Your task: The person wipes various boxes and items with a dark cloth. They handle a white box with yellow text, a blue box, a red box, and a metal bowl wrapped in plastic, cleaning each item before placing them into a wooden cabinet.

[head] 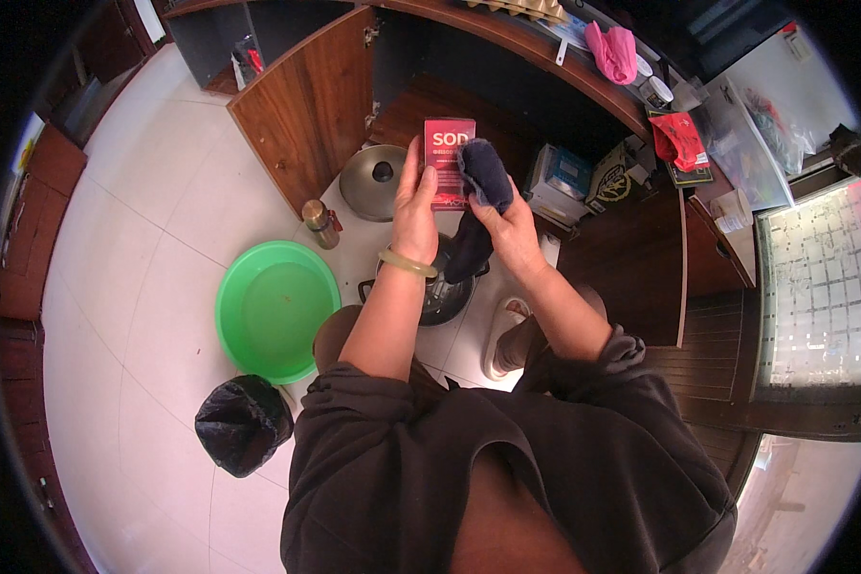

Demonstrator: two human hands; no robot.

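My left hand grips a pink-red printed box by its left side, holding it up before the cabinet. In my right hand is a bunched dark cloth, pressed against the box's right edge; part of it hangs below the hand. Under my forearms a black two-handled pot stands on the floor, partly hidden by my left arm and the cloth. A metal pot lid with a black knob rests by the cabinet opening, behind my left hand.
At left are a green basin with water, a steel flask and a bin with a black bag. A wooden cabinet door stands open. Boxes sit inside to the right. The counter holds a pink bag and a red packet.
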